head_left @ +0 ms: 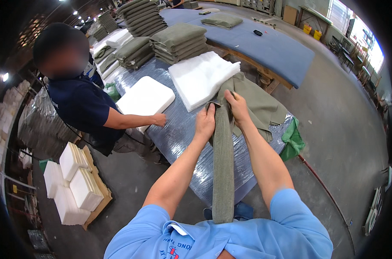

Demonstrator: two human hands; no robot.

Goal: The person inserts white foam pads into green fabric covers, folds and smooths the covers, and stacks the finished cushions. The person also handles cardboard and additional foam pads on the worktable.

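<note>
- Workshop floor, concrete; plastic-wrapped worktop (pixel 178 134) under the fingers. Smooth wrap probably lets cloth slide without snagging.
- Left fingers (pixel 210 110): pinched on the upper end of a grey-green fabric strip (pixel 223 168), at its left edge.
- Right fingers (pixel 230 99): clamped on cloth at the opposite edge, slightly farther out. The spaced grip looks meant to spread that end and keep it in line.
- Strip hangs from between both hands back toward the wearer's chest; its own weight likely keeps it straight.
- Loose grey-green cloth (pixel 262 105) spreads right of the right fingers, over the worktop. Cannot tell whether strip and cloth are one piece.
- White padding sheets (pixel 202 77) just beyond the fingers, presumably stacked there for short reach.
- White foam cushion (pixel 146 97) left of the left fingers, near a co-worker's hand (pixel 160 119).
- Cushion stack (pixel 178 41) well beyond the fingers, likely piled there to free working room.
</note>
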